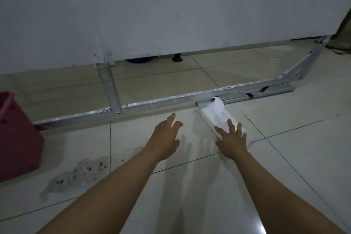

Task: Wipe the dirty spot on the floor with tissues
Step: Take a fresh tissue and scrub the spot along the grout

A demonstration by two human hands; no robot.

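A white pack of tissues (pixel 214 113) lies on the tiled floor just in front of a metal bar, with one sheet sticking up from its top. My right hand (pixel 230 138) is spread over the pack's near end, fingers apart, holding nothing. My left hand (pixel 165 137) hovers open above the floor to the left of the pack, apart from it. The dirty spot (pixel 76 173), a wet grey patch with dark specks, sits on the floor at lower left, well away from both hands.
A pink bin (pixel 17 137) stands at the left edge beside the dirty spot. A metal frame (pixel 152 103) runs across the floor under a white panel (pixel 171 15). Pale floor tiles (pixel 284 148) stretch to the right and toward me.
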